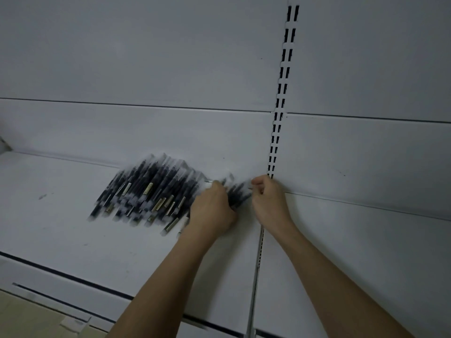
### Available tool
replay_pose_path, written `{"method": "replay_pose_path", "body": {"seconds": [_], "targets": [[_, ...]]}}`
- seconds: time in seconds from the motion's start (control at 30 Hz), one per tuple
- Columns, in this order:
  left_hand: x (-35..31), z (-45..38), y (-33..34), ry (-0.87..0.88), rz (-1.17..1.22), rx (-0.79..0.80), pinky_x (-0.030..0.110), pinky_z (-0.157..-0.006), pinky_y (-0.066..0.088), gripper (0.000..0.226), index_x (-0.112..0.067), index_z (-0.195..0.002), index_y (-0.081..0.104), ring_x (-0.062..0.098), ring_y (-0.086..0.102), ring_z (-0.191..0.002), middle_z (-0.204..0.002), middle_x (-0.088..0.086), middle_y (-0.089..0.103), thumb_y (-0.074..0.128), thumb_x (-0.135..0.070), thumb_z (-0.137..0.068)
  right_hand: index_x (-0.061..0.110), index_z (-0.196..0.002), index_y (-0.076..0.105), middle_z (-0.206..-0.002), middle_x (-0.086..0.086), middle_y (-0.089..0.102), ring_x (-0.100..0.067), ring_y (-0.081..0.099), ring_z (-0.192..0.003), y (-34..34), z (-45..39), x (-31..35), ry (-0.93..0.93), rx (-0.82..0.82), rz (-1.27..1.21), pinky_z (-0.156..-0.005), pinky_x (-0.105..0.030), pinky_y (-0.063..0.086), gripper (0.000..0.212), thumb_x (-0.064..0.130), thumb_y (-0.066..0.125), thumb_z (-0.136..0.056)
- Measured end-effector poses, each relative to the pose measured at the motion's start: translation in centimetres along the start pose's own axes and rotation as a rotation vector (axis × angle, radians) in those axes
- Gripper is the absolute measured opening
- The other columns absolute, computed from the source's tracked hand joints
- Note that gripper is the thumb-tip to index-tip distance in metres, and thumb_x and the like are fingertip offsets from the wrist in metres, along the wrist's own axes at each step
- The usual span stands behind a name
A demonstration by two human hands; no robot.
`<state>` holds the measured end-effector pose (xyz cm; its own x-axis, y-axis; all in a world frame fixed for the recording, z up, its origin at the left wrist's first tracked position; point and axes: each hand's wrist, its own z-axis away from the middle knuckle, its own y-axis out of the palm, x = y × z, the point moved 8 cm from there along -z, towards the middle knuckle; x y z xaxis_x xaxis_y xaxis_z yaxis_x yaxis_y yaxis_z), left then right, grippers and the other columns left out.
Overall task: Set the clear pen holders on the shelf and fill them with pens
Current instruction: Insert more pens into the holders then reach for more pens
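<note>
white shelf, a heap of pens, no holder in sight

white metal shelf (pixel 61 215) and a white back panel (pixel 146 69) fill my view, with a slotted upright rail (pixel 280 111) running down between two bays. on the shelf lies one big pile of pens (pixel 146 191), dark bodies with clear caps, some with small paper labels. they are blurred and lie over each other, so i cannot count them exactly; i judge several dozen. clear pen holders: i see none in this view.

my left hand (pixel 212 211) rests on the right edge of the pile, fingers curled down around a few pens. my right hand (pixel 268 198) is just beside it, near the foot of the rail, with fingers curled and thumb and finger pressed together; it seems to pinch the tips of some pens, but the blur hides it, so i cannot tell for sure.

i think the pens are light, stiff and smooth, so they roll and slip easily from a loose bundle. better to take a small bunch around the middle of the barrels, all pointing one way, and not by the caps, which may pull off.
</note>
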<state>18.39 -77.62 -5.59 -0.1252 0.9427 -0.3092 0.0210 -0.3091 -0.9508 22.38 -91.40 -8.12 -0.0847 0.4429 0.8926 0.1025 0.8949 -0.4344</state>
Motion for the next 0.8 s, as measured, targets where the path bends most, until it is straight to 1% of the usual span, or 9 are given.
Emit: {"method": "replay_pose_path", "body": {"seconds": [0.07, 0.17, 0.27, 0.37, 0.4, 0.5, 0.63, 0.73, 0.8], "targets": [[-0.8, 0.4, 0.2, 0.028, -0.022, 0.008, 0.031, -0.064, 0.036, 0.020, -0.009, -0.094, 0.043, 0.030, 0.058, -0.087, -0.096, 0.011, 0.057, 0.062, -0.012, -0.085, 0.014, -0.095, 0.053, -0.091, -0.004, 0.057, -0.021, 0.052, -0.081, 0.3, 0.3, 0.2, 0.013, 0.016, 0.006, -0.066, -0.030, 0.037, 0.014, 0.011, 0.041, -0.100], [-1.2, 0.9, 0.1, 0.071, -0.006, -0.039, 0.030, -0.061, 0.035, 0.015, -0.011, -0.089, 0.043, 0.026, 0.051, -0.076, -0.088, 0.007, 0.055, 0.057, -0.012, -0.086, 0.016, -0.098, 0.053, -0.089, 0.001, 0.055, -0.019, 0.052, -0.084, 0.0, 0.9, 1.3, 0.001, 0.016, -0.059, -0.063, -0.028, 0.036, 0.016, 0.021, 0.038, -0.103], [-1.0, 1.4, -0.7, 0.136, 0.217, -0.159, 0.036, -0.062, 0.047, 0.025, -0.013, -0.100, 0.041, 0.027, 0.061, -0.080, -0.088, 0.003, 0.061, 0.061, -0.013, -0.086, 0.025, -0.118, 0.049, -0.107, 0.006, 0.058, -0.014, 0.059, -0.102, 0.1, 2.0, 2.6, 0.017, 0.074, -0.377, -0.088, -0.030, 0.051, 0.019, 0.035, 0.044, -0.103], [-1.3, 2.4, -1.8, 0.239, 0.625, -0.246, 0.033, -0.065, 0.055, 0.034, -0.016, -0.111, 0.042, 0.015, 0.067, -0.083, -0.092, -0.006, 0.064, 0.068, -0.013, -0.088, 0.038, -0.134, 0.036, -0.119, 0.005, 0.062, -0.010, 0.065, -0.107, 0.5, 3.1, 4.7, -0.019, 0.133, -0.595, -0.095, -0.034, 0.053, 0.057, 0.054, 0.063, -0.086], [-1.5, 2.8, -2.0, 0.280, 0.754, -0.273, 0.036, -0.068, 0.057, 0.035, -0.015, -0.113, 0.044, 0.013, 0.067, -0.084, -0.094, -0.005, 0.065, 0.069, -0.013, -0.089, 0.039, -0.137, 0.034, -0.117, 0.006, 0.066, -0.006, 0.067, -0.103, 0.5, 3.5, 5.4, -0.044, 0.126, -0.602, -0.094, -0.032, 0.054, 0.066, 0.053, 0.068, -0.082], [-1.4, 3.7, -2.2, 0.368, 0.944, -0.362, 0.043, -0.074, 0.057, 0.028, -0.005, -0.111, 0.050, 0.016, 0.067, -0.091, -0.097, 0.006, 0.064, 0.061, -0.013, -0.087, 0.039, -0.138, 0.038, -0.105, 0.010, 0.070, -0.001, 0.069, -0.095, 0.4, 4.7, 7.2, -0.149, 0.111, -0.562, -0.087, -0.024, 0.055, 0.065, 0.028, 0.075, -0.085], [-0.8, 4.5, -1.5, 0.409, 1.103, -0.258, 0.037, -0.088, 0.057, 0.035, -0.002, -0.117, 0.051, 0.020, 0.067, -0.106, -0.109, 0.009, 0.065, 0.065, -0.001, -0.085, 0.036, -0.137, 0.041, -0.117, 0.001, 0.067, -0.005, 0.068, -0.101, 0.6, 5.1, 7.8, -0.239, 0.193, -0.461, -0.084, -0.019, 0.055, 0.069, 0.022, 0.080, -0.081], [0.0, 5.3, -1.4, 0.406, 1.119, -0.214, 0.029, -0.089, 0.056, 0.048, -0.012, -0.121, 0.050, 0.012, 0.064, -0.110, -0.113, 0.003, 0.063, 0.067, 0.009, -0.081, 0.025, -0.137, 0.042, -0.116, -0.004, 0.068, -0.011, 0.069, -0.102, 1.3, 5.3, 7.8, -0.252, 0.234, -0.394, -0.085, -0.022, 0.055, 0.070, 0.009, 0.080, -0.080], [0.6, 5.5, -1.2, 0.400, 1.123, -0.198, 0.026, -0.088, 0.056, 0.053, -0.014, -0.122, 0.050, 0.010, 0.064, -0.111, -0.114, 0.003, 0.063, 0.066, 0.011, -0.079, 0.017, -0.136, 0.043, -0.110, 0.002, 0.071, -0.004, 0.070, -0.098, 1.7, 5.6, 7.7, -0.237, 0.244, -0.369, -0.082, -0.015, 0.053, 0.067, 0.000, 0.077, -0.081]]}}
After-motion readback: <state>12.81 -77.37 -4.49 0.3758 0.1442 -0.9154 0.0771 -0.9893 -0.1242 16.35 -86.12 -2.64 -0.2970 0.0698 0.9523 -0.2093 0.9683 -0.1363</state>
